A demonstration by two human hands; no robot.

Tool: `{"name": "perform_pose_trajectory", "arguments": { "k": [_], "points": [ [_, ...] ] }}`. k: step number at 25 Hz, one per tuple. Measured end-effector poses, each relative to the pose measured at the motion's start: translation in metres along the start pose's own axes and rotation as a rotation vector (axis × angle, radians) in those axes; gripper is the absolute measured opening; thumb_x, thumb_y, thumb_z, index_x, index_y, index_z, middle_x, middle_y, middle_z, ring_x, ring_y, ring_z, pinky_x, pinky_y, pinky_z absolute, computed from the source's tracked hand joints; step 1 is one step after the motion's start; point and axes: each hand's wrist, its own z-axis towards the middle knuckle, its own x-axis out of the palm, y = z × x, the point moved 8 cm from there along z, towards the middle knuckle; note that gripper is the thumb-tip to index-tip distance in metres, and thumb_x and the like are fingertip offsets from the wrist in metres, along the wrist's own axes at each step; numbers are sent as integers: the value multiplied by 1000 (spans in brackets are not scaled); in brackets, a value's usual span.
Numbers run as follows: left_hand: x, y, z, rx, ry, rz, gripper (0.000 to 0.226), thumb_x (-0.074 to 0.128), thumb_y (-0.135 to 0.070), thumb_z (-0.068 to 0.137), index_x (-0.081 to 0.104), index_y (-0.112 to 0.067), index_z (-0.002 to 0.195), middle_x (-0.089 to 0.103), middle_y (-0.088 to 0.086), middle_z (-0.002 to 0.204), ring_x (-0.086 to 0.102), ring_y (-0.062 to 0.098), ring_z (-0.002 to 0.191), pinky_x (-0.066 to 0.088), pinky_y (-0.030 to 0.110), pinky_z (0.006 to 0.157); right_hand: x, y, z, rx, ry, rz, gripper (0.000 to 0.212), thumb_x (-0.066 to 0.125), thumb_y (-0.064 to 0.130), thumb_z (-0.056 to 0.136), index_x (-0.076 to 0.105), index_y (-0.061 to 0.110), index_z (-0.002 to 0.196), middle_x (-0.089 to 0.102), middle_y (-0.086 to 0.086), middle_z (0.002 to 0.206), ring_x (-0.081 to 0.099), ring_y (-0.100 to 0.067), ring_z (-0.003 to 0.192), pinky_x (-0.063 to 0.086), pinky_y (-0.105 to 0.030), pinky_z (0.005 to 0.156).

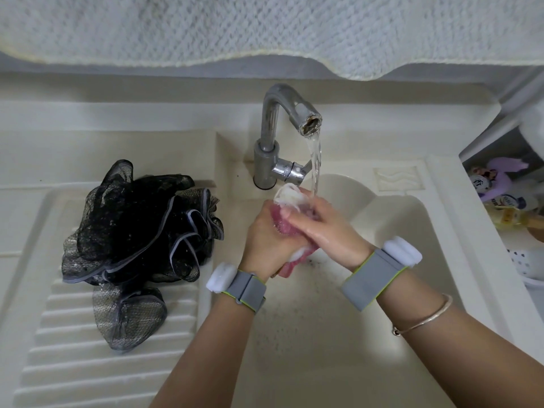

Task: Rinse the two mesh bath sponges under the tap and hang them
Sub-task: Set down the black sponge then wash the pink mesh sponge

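Note:
A pink and white mesh sponge [283, 225] is squeezed between both hands under the running stream from the metal tap [279, 136]. My left hand [266, 245] grips its lower part from the left. My right hand [326, 228] wraps over it from the right, fingers curled across the top. White mesh sticks out above the hands and a pink end hangs below them. A black and grey mesh sponge [138, 240] lies loose on the ribbed washboard [97, 363] to the left of the basin.
The cream sink basin [382, 290] lies under my hands, with dark specks on its floor. A white textured towel [265, 28] hangs across the top. Bottles and a purple item [497, 184] crowd a shelf at the right edge.

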Motion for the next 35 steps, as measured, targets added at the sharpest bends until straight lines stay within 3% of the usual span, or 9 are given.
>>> {"name": "perform_pose_trajectory", "arguments": {
  "k": [4,9,13,18,23,27,31,33,35],
  "points": [
    [7,-11,0,91,-19,159,16,62,-21,72,54,-13,83,60,-3,58,57,1,42,37,14,33,-1,-3,3,73,-143,-297,78,60,84,50,54,26,102,61,1,97,65,-24,86,55,-43,76],
    [5,-13,-6,77,15,218,31,75,-11,70,51,-31,67,56,-12,54,57,-4,50,36,4,39,-7,4,8,187,-276,-374,53,54,66,73,58,22,102,66,-4,96,62,-25,95,50,-39,85],
    [9,-26,-8,150,6,281,37,69,-13,73,41,-37,74,54,-10,52,54,-12,46,35,5,37,-8,3,7,157,-293,-303,39,45,55,87,61,20,94,66,-4,93,60,-25,95,47,-39,86],
    [9,-20,-9,129,27,168,43,76,-18,65,47,-34,93,62,-18,79,59,-7,65,42,5,50,-13,3,9,128,-298,-310,34,40,41,96,60,14,93,66,-6,94,59,-29,94,46,-38,86],
    [14,-12,-10,140,77,130,92,80,-35,44,41,-38,127,53,-9,123,59,7,108,51,28,92,-21,-15,8,146,-301,-178,40,38,45,90,62,13,84,67,-11,90,61,-32,93,48,-44,87],
    [19,0,-4,43,174,4,131,87,-26,43,12,-33,151,50,-8,133,57,7,116,48,31,100,-37,-24,1,198,-379,72,36,44,31,98,65,10,79,66,-7,83,61,-27,88,46,-36,88],
    [20,2,-1,5,181,-157,89,79,-13,52,39,-23,131,71,-4,98,71,14,90,56,32,86,-30,-33,0,269,-305,187,44,47,57,82,69,22,97,71,-8,102,63,-22,96,47,-40,96],
    [12,-4,-4,25,90,-42,64,78,-13,57,47,-28,112,67,-10,87,68,11,80,52,13,72,-27,-30,-2,246,-251,144,46,46,49,90,55,26,130,68,4,101,59,-13,91,46,-34,91],
    [6,-7,-6,45,44,39,55,78,-10,65,48,-29,106,62,-15,84,63,6,75,45,4,57,-30,-21,-4,147,-209,159,41,43,28,99,41,31,140,63,20,80,54,-4,83,46,-25,82]
  ]
}}
